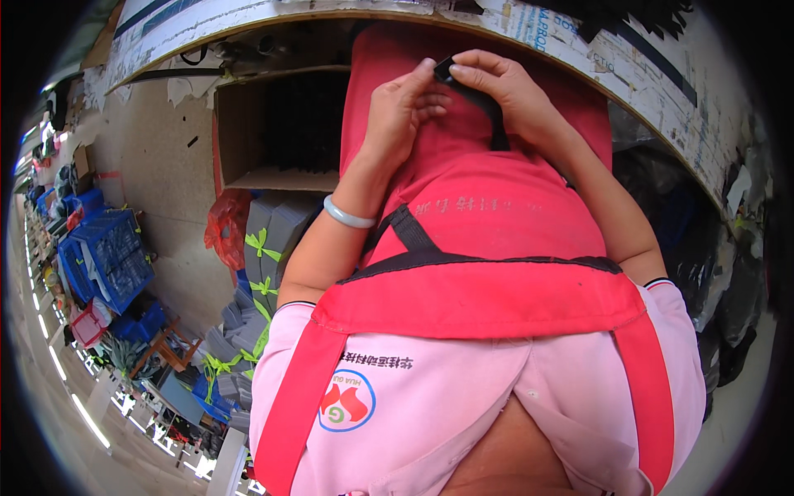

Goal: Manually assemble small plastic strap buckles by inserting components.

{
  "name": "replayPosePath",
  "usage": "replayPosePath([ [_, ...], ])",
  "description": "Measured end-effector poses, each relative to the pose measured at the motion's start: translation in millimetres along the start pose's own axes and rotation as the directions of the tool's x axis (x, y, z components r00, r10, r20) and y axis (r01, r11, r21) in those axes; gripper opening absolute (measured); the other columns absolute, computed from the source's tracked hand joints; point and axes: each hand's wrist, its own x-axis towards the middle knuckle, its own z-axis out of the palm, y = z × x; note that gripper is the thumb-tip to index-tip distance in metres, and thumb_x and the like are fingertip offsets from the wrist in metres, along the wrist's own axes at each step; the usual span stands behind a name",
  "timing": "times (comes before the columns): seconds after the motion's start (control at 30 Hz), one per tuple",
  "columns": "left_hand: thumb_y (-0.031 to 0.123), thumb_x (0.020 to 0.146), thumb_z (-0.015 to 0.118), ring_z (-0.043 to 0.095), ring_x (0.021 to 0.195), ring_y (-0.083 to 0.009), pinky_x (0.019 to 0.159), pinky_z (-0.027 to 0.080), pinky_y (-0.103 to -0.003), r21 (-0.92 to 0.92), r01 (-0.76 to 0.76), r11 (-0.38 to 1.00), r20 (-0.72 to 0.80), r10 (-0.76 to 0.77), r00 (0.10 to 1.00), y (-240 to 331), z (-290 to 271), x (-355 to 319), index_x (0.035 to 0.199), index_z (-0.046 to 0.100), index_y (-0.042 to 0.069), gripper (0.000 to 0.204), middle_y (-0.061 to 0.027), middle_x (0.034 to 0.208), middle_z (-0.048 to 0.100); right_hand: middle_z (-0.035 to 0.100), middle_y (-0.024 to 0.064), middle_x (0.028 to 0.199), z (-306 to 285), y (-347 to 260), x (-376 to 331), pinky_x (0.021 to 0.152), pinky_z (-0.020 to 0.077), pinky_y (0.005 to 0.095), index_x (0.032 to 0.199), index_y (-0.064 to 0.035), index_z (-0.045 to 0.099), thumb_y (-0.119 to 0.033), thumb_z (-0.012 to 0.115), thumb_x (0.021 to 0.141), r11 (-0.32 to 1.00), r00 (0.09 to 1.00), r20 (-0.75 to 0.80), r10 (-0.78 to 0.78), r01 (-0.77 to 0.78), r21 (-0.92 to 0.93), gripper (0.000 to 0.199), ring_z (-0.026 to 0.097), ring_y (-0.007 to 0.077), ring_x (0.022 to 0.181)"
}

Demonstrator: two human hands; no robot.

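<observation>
Over the lap of my red apron (496,211), both hands come together just below the table edge. A short black strap (486,102) runs between them, its lower end hanging down on the apron. My left hand (404,112) pinches the strap's upper end with thumb and forefinger, the other fingers curled. Close beside it, my right hand (506,87) is closed on the same strap, thumb against fingers. Fine detail at the strap's tip is too small to make out. A pale bangle (347,213) circles my left wrist.
A worktable (331,22) curves across the top, with a black pile (633,18) on it. An open cardboard box (285,179) holding dark items stands left of my lap. Nearby are a red plastic bag (227,234), grey bundles (277,227) with yellow-green ties, and blue crates (112,252).
</observation>
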Motion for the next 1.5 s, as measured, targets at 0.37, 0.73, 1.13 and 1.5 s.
replayPosePath([
  [0.37,0.01,0.088,0.067,0.067,0.069,-0.0135,0.06,0.056,-0.023,0.202,-0.365,0.909,-0.043,0.381,0.924,7,22,-2,0.1,0.068,-0.006,0.021,-0.0109,0.086,0.07,0.062,0.0019,0.077,7,-28,-20,0.049,0.0487,0.0194,0.094,-0.001,0.063,-0.014,0.066,0.09,0.979,0.989,-0.113,-0.095,0.073,-0.189,0.014,0.056,0.0049,0.057],
  [0.73,-0.005,0.082,0.068,0.061,0.083,-0.0105,0.072,0.049,-0.021,0.425,-0.676,0.602,0.195,0.668,0.718,-5,14,0,0.1,0.07,-0.001,0.018,-0.0039,0.091,0.065,0.06,0.0032,0.085,6,-12,-11,0.064,0.0529,0.0215,0.113,0.0008,0.055,-0.014,0.059,0.094,0.993,0.982,-0.148,-0.121,0.118,-0.025,0.025,0.06,0.0081,0.068],
  [1.13,-0.004,0.079,0.069,0.059,0.079,-0.0137,0.068,0.047,-0.024,0.53,-0.71,0.464,0.329,0.66,0.676,-5,8,-14,0.096,0.072,0.004,0.018,-0.0055,0.089,0.061,0.063,-0.0003,0.085,-13,-25,-11,0.063,0.0474,0.0202,0.1,-0.0031,0.066,-0.022,0.065,0.091,0.988,1.0,0.019,-0.003,0.006,-0.153,0.021,0.057,0.0057,0.069],
  [1.5,-0.002,0.077,0.072,0.058,0.083,-0.015,0.071,0.047,-0.024,0.515,-0.705,0.487,0.367,0.618,0.695,-8,9,-20,0.094,0.072,0.005,0.018,-0.0059,0.092,0.059,0.063,0.0005,0.078,-14,-22,-10,0.06,0.047,0.0185,0.098,-0.003,0.064,-0.021,0.064,0.091,0.978,0.995,-0.069,-0.065,0.05,-0.204,0.019,0.058,0.0056,0.065],
])
